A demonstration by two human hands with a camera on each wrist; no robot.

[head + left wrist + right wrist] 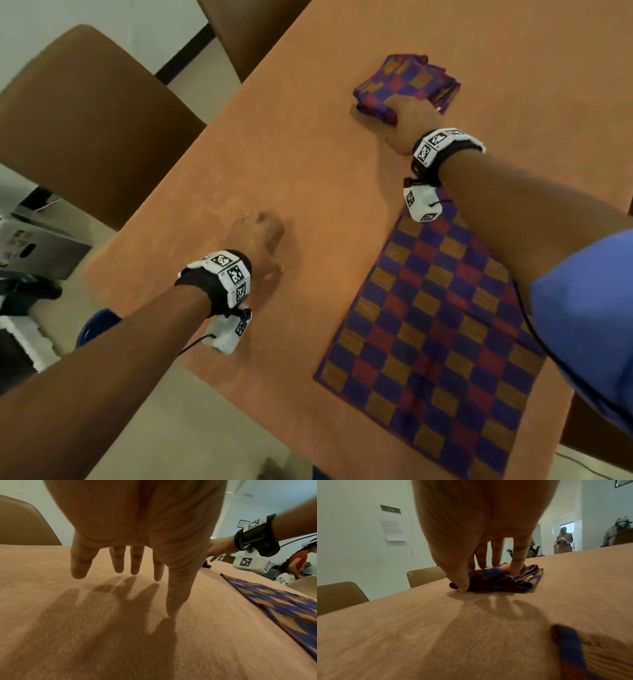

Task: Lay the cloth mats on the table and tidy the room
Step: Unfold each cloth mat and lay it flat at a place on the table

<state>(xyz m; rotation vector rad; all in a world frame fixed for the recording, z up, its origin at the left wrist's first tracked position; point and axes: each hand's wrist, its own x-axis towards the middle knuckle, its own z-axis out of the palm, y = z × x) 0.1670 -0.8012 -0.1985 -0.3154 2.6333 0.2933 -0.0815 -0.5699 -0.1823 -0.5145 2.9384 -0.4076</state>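
Observation:
A purple, red and gold checkered cloth mat (438,342) lies flat on the orange-brown table (291,154) at the near right; its edge (283,605) and a corner (570,649) show in the wrist views. A stack of folded mats (407,82) sits farther back. My right hand (407,116) holds the stack's near corner (505,584): the thumb (460,580) is against its side at table level, the fingers rest on top. My left hand (260,240) hovers over bare table left of the laid mat, with its fingers (137,563) straight and spread, holding nothing.
Brown chairs stand along the table's left side (85,120) and far end (253,31), and another at the near right (596,431). Boxes and clutter (30,246) sit on the floor at the left. People (564,539) stand in the background.

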